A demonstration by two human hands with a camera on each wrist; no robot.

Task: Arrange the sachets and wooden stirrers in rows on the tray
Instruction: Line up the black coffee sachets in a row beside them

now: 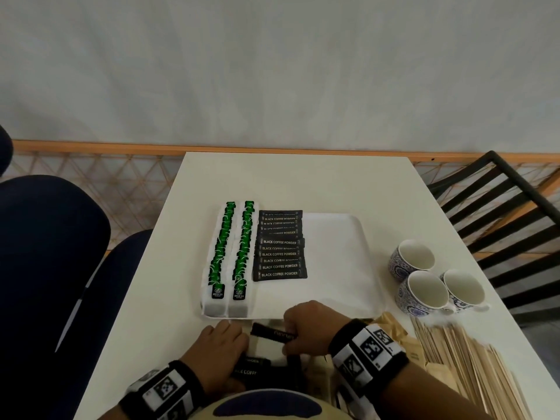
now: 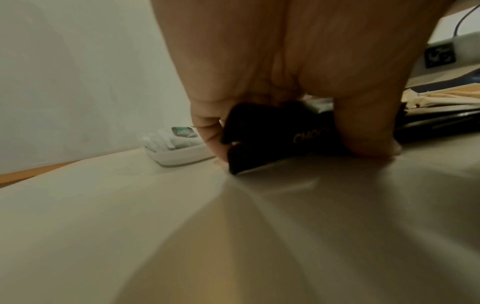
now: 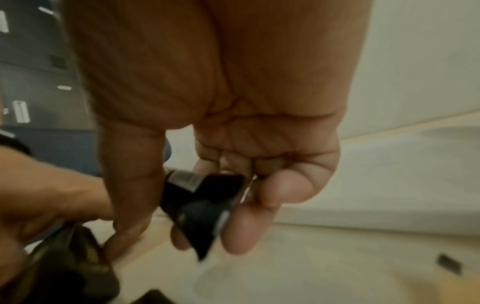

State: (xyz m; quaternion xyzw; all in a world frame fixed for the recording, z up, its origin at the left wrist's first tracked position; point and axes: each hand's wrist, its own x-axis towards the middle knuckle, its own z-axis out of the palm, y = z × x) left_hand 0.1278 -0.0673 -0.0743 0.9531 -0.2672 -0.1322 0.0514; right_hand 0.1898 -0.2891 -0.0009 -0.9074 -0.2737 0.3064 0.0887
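A white tray (image 1: 336, 268) holds two rows of green tea sachets (image 1: 233, 247) on its left and one row of black coffee powder sachets (image 1: 280, 247) beside them; its right half is bare. Just in front of the tray, my right hand (image 1: 298, 334) pinches a black sachet (image 1: 272, 332) between thumb and fingers, seen close in the right wrist view as the same black sachet (image 3: 202, 205). My left hand (image 1: 235, 344) grips a small pile of black sachets (image 2: 275, 139) against the table. Wooden stirrers (image 1: 472, 365) lie in a heap at the front right.
Three blue-patterned cups (image 1: 424, 286) stand right of the tray. Brown paper sachets (image 1: 394, 331) lie between my right wrist and the stirrers. A black slatted chair (image 1: 500, 213) stands at the table's right, dark blue seats (image 1: 45, 253) at its left.
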